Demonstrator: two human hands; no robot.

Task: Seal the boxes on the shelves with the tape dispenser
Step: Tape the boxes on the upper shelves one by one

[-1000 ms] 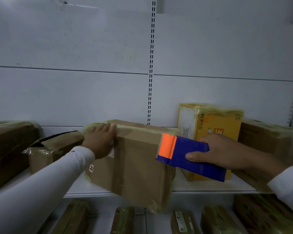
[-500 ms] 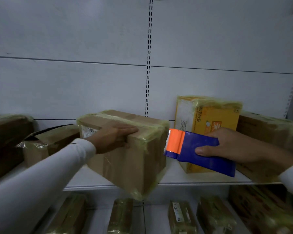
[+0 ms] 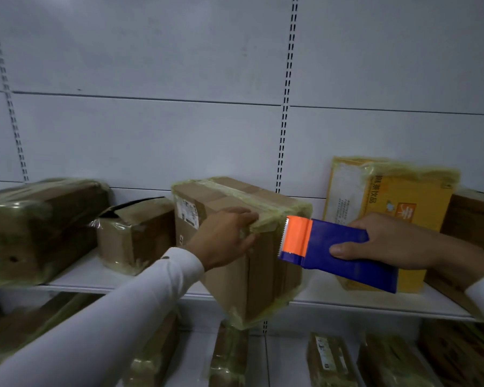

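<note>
**Tape meets the corner of the brown box**

The brown box sits on the white shelf, turned so one corner sticks out past the front edge. It looks turned this way so the tape can reach its side. Yellowish tape already covers its top and edges.

The tape dispenser is blue with an orange front and small teeth. Its orange end is right at the top right corner of the box, touching or almost touching. That looks like the spot where a new strip would start.

The left hand lies over the top front edge of the box, fingers bent around the edge and holding it. I think it keeps the box from sliding while the tape is pulled. The arm in a white sleeve reaches up from the lower left.

The right hand grips the back of the dispenser, thumb under, fingers on top, coming in from the right.

Close by stand a yellow box and a small torn box
</note>
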